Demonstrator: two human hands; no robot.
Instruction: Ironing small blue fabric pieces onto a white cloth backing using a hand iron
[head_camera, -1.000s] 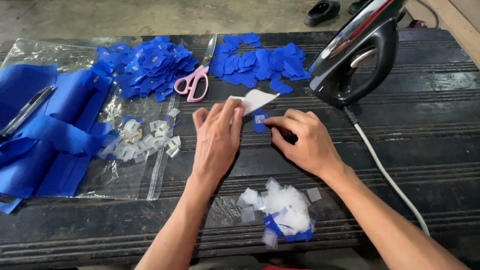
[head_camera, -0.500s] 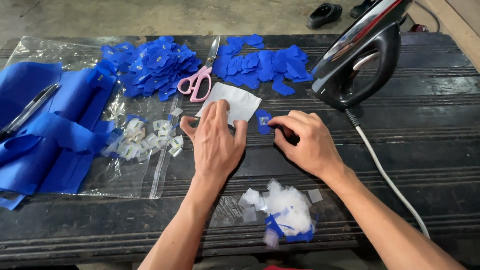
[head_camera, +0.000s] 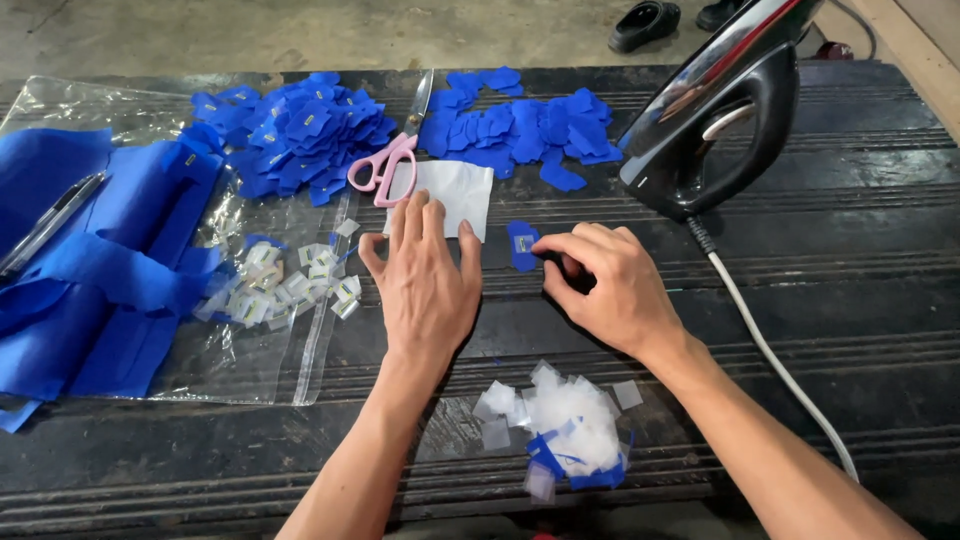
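On the dark ribbed tabletop (head_camera: 850, 250), near its middle, the left hand (head_camera: 428, 285) lies flat, palm down, fingers (head_camera: 412, 222) straight and close together, their tips pressing the near edge of a white sheet (head_camera: 452, 190). The sheet lies flat, its long axis roughly across the tabletop, far edge toward the pink-handled scissors (head_camera: 392, 160), whose blades point away from the person. Just right of it, the right hand (head_camera: 610, 290) rests curled, its fingers (head_camera: 560, 245) narrowed onto the edge of a small blue patch (head_camera: 521, 244) with a pale tag on it; the patch lies flat, its long axis running away from the person. Two heaps of blue patches (head_camera: 290, 135) lie beyond, an upright black iron (head_camera: 715, 120) to the right, blue cloth (head_camera: 90, 260) at left, white scraps (head_camera: 565, 425) nearest the person.
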